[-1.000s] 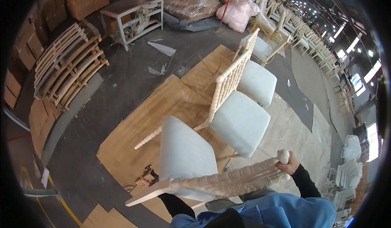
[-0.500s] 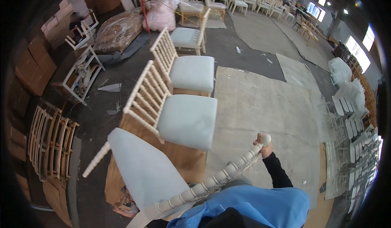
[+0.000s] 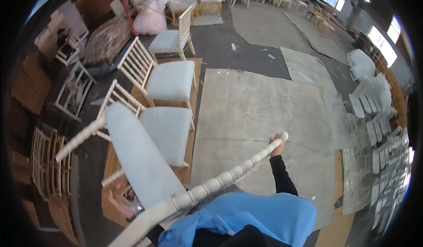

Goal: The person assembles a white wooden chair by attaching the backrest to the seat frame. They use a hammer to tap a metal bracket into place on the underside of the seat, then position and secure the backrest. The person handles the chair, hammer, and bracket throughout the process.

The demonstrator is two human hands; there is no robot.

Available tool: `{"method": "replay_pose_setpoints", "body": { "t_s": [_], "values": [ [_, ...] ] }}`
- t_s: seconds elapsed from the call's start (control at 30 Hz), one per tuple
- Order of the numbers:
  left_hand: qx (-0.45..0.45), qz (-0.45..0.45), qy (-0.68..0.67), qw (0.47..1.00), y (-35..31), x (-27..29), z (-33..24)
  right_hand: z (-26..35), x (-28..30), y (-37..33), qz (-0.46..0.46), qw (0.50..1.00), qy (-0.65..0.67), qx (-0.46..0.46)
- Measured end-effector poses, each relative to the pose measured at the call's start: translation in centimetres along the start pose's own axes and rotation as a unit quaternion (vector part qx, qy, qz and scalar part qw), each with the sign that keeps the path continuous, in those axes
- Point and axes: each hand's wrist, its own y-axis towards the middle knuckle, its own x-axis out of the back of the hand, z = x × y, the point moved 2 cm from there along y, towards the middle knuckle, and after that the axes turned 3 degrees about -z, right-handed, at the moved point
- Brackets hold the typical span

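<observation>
A cream chair with turned, beaded posts and a pale blue padded seat is lifted and tilted in front of my body. My right hand is closed around its post, just below the rounded tip. Low on the left, my left hand is at the chair's underside beside the seat, fingers curled and partly hidden by the chair. One beaded leg points out to the left. Close behind the seat stands a matching chair, upright, its back partly covered by the lifted one.
Two more matching chairs stand farther along the row, the nearer on brown cardboard. Grey sheeting covers the floor to the right. Stacked white folding chairs line the right side; wooden frames and a white metal frame are at left.
The lifted chair has swung left and up, its seat now overlapping the nearest standing chair. My left hand has moved left and up with it; my view has shifted right.
</observation>
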Motion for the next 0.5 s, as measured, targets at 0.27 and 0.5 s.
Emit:
{"method": "replay_pose_setpoints", "body": {
  "t_s": [0.27, 0.5],
  "values": [
    [-0.088, -0.047, -0.018, 0.995, 1.1, -3.6, -7.1, -5.2, 1.3, 5.3, 0.003, 1.000, -0.007, -0.019],
    [-0.107, -0.087, -0.077, 0.988, 8.9, -4.4, -7.5, -14.7, -5.8, 7.6, -0.017, 0.986, 0.048, -0.162]
  ]
}}
